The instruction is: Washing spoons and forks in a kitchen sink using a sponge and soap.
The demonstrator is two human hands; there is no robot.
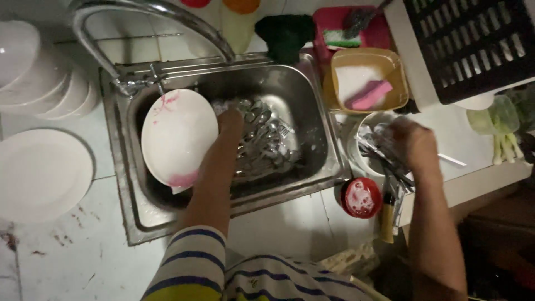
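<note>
Head view: two bare hands at a steel sink [329, 161] full of dishes.
Left hand [229, 125] reaches into the basin, fingers curled onto wet cutlery [267, 142] beside a pink-stained white plate [178, 136]; right hand [413, 144], blurred, closes around a bundle of utensils [384, 159] over a white bowl [356, 146] on the counter.

One sink [128, 184], two hands [231, 120] [415, 142]

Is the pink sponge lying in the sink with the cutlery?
No, the pink sponge lies in a tan tub on the counter, right of the sink.
</note>
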